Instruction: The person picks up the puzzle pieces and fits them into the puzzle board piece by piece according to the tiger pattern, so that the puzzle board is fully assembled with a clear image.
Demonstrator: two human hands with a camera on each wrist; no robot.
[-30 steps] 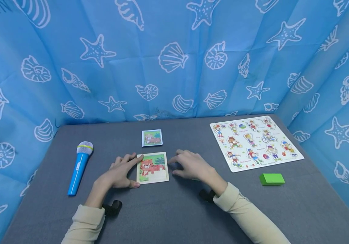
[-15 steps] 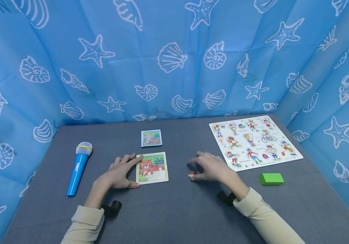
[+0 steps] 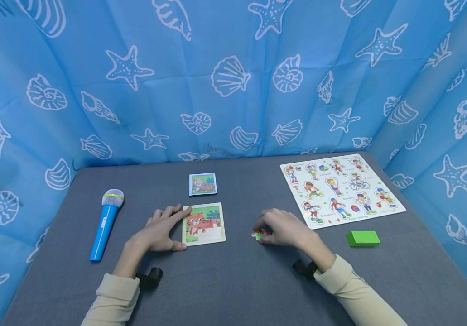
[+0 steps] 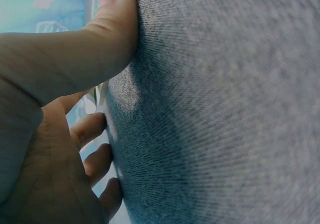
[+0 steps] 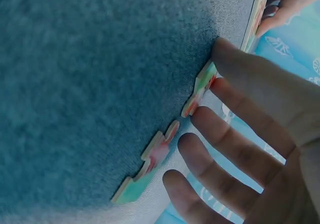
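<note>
A square wooden puzzle board (image 3: 204,224) with a tiger picture lies mid-table; the lower right of its picture is bare wood. My left hand (image 3: 160,232) rests at its left side, index fingertip on the upper left corner and thumb by the lower left one. To the right of the board, my right hand (image 3: 284,228) pinches a small red and green puzzle piece (image 5: 200,89) between thumb and fingers, low against the table. A second puzzle piece (image 5: 150,166) lies beside it in the right wrist view, hidden by the hand in the head view.
Behind the board lies a small tiger picture card (image 3: 203,184). A blue toy microphone (image 3: 107,225) is at left. A white board with sports figures (image 3: 342,190) lies back right, with a green block (image 3: 363,238) in front. A blue curtain (image 3: 233,113) hangs behind the table.
My right hand has moved right from the board's right edge to the loose pieces, and its fingers have closed in on one. My left hand stays at the board.
</note>
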